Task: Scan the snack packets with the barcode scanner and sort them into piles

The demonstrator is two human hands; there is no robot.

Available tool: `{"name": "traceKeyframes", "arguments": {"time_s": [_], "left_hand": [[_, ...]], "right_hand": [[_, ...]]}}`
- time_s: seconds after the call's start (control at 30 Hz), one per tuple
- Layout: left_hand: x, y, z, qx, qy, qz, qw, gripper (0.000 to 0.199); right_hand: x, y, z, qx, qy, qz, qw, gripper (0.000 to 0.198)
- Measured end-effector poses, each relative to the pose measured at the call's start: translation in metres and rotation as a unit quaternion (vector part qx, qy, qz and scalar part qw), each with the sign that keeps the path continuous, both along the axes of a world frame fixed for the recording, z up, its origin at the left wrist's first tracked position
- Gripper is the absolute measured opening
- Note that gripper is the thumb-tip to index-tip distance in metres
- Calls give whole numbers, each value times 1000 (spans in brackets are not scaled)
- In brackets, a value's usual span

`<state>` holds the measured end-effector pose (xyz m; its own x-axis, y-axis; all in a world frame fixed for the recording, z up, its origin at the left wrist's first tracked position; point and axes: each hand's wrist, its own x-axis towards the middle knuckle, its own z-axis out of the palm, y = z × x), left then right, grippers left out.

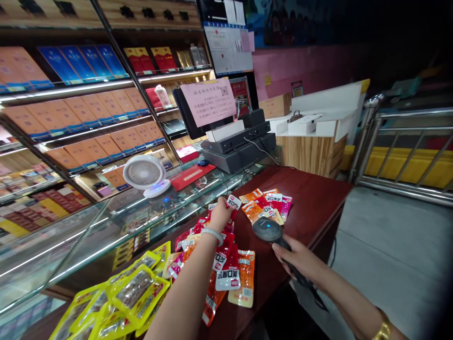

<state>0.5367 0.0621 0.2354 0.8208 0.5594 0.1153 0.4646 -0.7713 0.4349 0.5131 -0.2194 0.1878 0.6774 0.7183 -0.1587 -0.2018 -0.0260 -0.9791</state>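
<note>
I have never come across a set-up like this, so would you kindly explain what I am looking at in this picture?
Of course. There is no machine arm here: these are a person's two bare hands, seen from a camera worn on that person's head, looking forward and down. The left hand appears to grip a red-and-white packet. The right hand holds a dark handheld scanner. On the red-brown tabletop lie yellow-edged packets, a mixed heap of red and orange packets and, farther away, a smaller group of similar packets.
</note>
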Motion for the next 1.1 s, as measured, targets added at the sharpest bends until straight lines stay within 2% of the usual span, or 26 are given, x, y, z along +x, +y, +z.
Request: {"name": "traceKeyframes", "arguments": {"time_s": [0.1, 0.2, 0.4, 0.57, 0.63, 0.73, 0.8, 0.87, 0.9, 0.93, 0.97, 1.0, 1.03, 1.1], "left_hand": [[7, -4, 0, -107, -90, -1, 990, 30], [10, -9, -5, -185, -131, -25, 974, 27], [12, -18, -15, -222, -181, -40, 957, 33], [30, -47, -24, -342, -192, -15, 920, 42], [42, -58, -28, -352, -194, -21, 915, 45], [53, -54, -29, -302, -175, -41, 936, 45], [48, -34, -25, -259, -156, -27, 953, 43], [35, -6, -19, -203, -133, 13, 970, 44], [26, 9, -16, -164, -116, 43, 979, 45], [18, 24, -14, -59, -63, 85, 993, 45], [9, 37, -12, 32, -15, 119, 992, 46], [1, 47, -11, 87, 30, 134, 987, 46], [-5, 56, -11, 122, 71, 139, 980, 47], [-13, 66, -12, 135, 127, 137, 973, 47]], "right_hand": [[1, 4, 2, 10, -10, 23, 1000, 44], [1, 9, 4, 30, -22, 49, 998, 43], [1, 13, 13, 31, 5, 41, 999, 44], [4, 10, 20, 20, 24, 27, 999, 43], [6, 9, 20, 16, 29, 18, 999, 44], [11, 7, 15, 5, 30, 2, 1000, 46], [12, 5, 12, -2, 28, 0, 1000, 47], [13, 3, 10, -10, 24, 5, 1000, 45], [13, 3, 10, -15, 23, 7, 1000, 45], [12, 3, 10, -18, 22, 8, 1000, 45], [11, 4, 11, -20, 21, 9, 1000, 46], [10, 5, 11, -21, 19, 12, 1000, 47], [10, 7, 11, -21, 15, 16, 1000, 48], [8, 10, 10, -19, 4, 32, 999, 47]]}}
